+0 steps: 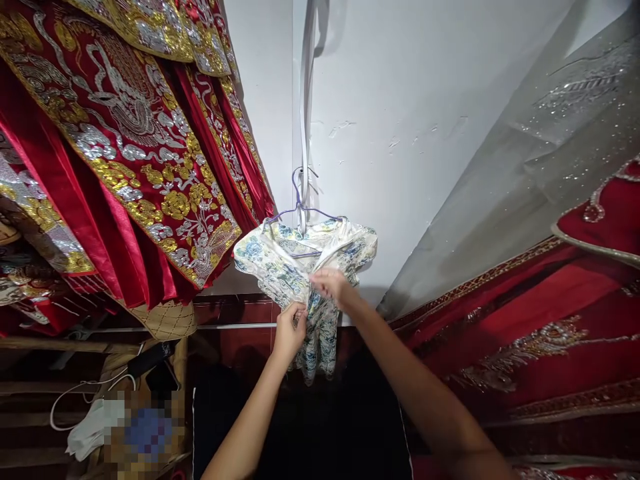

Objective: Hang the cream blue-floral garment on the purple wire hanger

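A small white dress with a blue and yellow flower print (pixel 280 263) hangs on a purple wire hanger (pixel 300 200) against a white wall. My left hand (pixel 289 330) pinches the fabric at the dress's front, low on the left side. My right hand (pixel 331 285) grips the cloth a little higher, at the middle of the chest. Both arms reach up from below, and the fingertips of both hands are closed on the material.
Red robes with heavy gold and silver embroidery (pixel 135 140) hang at the left. More red embroidered cloth (pixel 525 333) and a grey sequined garment (pixel 565 113) hang at the right. A white cable (pixel 306 93) runs down the wall to the hanger. Cluttered shelves (pixel 100 373) sit lower left.
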Available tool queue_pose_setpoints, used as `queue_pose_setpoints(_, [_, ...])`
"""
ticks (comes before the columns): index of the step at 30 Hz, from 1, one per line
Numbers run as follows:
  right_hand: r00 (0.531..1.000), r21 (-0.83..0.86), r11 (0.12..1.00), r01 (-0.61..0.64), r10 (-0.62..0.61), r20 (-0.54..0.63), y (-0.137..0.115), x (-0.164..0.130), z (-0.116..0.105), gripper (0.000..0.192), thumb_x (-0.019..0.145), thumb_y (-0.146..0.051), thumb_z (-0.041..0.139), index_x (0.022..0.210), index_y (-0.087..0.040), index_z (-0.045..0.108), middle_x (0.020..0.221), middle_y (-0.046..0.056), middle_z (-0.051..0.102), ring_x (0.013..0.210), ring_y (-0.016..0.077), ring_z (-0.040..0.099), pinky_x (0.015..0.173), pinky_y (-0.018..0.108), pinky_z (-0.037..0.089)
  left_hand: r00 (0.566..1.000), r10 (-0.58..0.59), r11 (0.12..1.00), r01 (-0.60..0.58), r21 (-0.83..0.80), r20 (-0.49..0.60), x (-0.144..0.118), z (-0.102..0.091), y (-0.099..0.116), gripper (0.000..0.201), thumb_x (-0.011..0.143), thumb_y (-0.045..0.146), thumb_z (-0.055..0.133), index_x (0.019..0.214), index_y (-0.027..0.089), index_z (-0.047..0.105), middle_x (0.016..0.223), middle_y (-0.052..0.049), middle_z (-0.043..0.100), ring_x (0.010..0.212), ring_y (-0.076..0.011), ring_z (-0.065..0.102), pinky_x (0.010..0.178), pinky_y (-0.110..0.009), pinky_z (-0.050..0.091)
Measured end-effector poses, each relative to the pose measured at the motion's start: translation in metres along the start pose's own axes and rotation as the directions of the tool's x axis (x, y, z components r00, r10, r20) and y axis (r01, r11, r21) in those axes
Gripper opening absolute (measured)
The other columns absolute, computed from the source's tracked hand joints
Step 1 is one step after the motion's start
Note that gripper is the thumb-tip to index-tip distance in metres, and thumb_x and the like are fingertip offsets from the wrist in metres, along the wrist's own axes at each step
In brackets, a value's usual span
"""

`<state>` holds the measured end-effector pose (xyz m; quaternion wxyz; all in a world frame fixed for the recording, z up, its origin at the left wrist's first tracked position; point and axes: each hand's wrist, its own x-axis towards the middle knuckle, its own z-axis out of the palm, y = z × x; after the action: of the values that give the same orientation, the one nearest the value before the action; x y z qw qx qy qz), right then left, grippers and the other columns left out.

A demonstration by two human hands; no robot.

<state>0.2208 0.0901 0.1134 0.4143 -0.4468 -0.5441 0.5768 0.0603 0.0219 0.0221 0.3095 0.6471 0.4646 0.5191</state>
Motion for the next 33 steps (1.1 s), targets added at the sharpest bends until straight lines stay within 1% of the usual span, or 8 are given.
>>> queue_pose_setpoints(5, [0.998,0.132,0.990,0.043,-0.048,0.040,-0.087,0.031,-0.018,0.029,0.070,-0.029,0.081,0.064,-0.016,0.056,0.054,-0.005,0.046,0.043,0.0036,0.032,0.037,0.019,0.019,0.996,0.036,0.998,-0.041,0.056,0.085,0.006,0.004,0.010,0.012,0.091,0.024,0.052,0.082,0.020,0.060,0.080,-0.004,0.061,0.074,-0.0201,0.057,0.069,-0.029,0.043])
queue_pose_setpoints(8, [0.993,0.181,0.977,0.113,-0.117,0.009,-0.114,0.034,-0.014,0.029,0.073,-0.024,0.078,0.061,-0.016,0.052,0.053,-0.005,0.044,0.042,0.0024,0.031,0.037,0.018,0.020,0.987,0.047,0.994,-0.061,0.085,0.154,0.013,0.003,0.008,0.011,0.087,0.016,0.052,0.080,0.020,0.059,0.079,-0.004,0.061,0.072,-0.0195,0.056,0.069,-0.029,0.043])
queue_pose_setpoints(13, [0.971,0.147,0.960,0.237,-0.229,-0.069,-0.112,0.021,-0.001,0.029,0.074,-0.031,0.078,0.064,-0.016,0.056,0.054,-0.004,0.049,0.042,0.0036,0.037,0.036,0.018,0.021,0.974,0.061,0.994,-0.078,0.071,0.216,0.047,-0.020,0.025,0.011,0.083,0.013,0.056,0.077,0.018,0.064,0.072,-0.002,0.062,0.067,-0.0178,0.057,0.068,-0.028,0.044])
queue_pose_setpoints(16, [0.960,0.098,0.958,0.270,-0.261,-0.101,-0.106,0.012,0.007,0.031,0.072,-0.039,0.079,0.069,-0.016,0.059,0.053,-0.004,0.051,0.041,0.0047,0.039,0.036,0.018,0.023,0.986,0.165,0.986,-0.165,-0.022,0.023,0.082,-0.044,0.066,0.030,0.093,0.022,0.054,0.121,0.021,0.061,0.095,-0.006,0.067,0.086,-0.0192,0.062,0.081,-0.030,0.046])
queue_pose_setpoints(18, [0.949,0.071,0.950,0.305,-0.297,-0.106,-0.104,0.009,0.014,0.034,0.070,-0.044,0.080,0.070,-0.017,0.059,0.052,-0.004,0.051,0.042,0.0054,0.040,0.037,0.019,0.025,0.958,0.266,0.960,-0.274,-0.060,-0.107,0.106,-0.054,0.097,0.038,0.094,0.028,0.056,0.131,0.023,0.056,0.099,-0.006,0.067,0.087,-0.0191,0.061,0.082,-0.030,0.046])
queue_pose_setpoints(23, [0.928,0.066,0.932,0.358,-0.347,-0.133,-0.076,0.020,0.026,0.036,0.071,-0.049,0.077,0.074,-0.020,0.057,0.053,-0.006,0.048,0.045,0.0076,0.038,0.042,0.021,0.025,0.885,0.462,0.880,-0.448,0.161,-0.064,0.141,-0.058,0.132,0.021,0.098,0.030,0.050,0.094,0.019,0.067,0.090,-0.005,0.065,0.086,-0.0191,0.059,0.083,-0.030,0.043])
queue_pose_setpoints(29, [0.965,0.016,0.976,0.216,-0.211,-0.158,-0.005,0.019,0.023,0.036,0.071,-0.050,0.073,0.066,-0.022,0.050,0.048,-0.007,0.040,0.045,0.0100,0.031,0.047,0.025,0.020,0.797,0.351,0.920,-0.392,0.021,-0.492,0.153,-0.111,0.093,0.023,0.098,0.035,0.050,0.089,0.017,0.063,0.084,-0.002,0.059,0.079,-0.0138,0.055,0.075,-0.023,0.042])
queue_pose_setpoints(33, [0.972,0.097,0.970,0.223,-0.214,-0.093,0.009,-0.009,0.030,0.030,0.077,-0.046,0.068,0.071,-0.021,0.053,0.053,-0.006,0.041,0.049,0.0103,0.033,0.049,0.026,0.022,0.752,-0.099,0.847,-0.280,-0.452,-0.651,0.148,-0.135,0.034,0.021,0.085,0.035,0.063,0.078,0.017,0.055,0.072,0.004,0.050,0.065,-0.0084,0.048,0.067,-0.018,0.040])
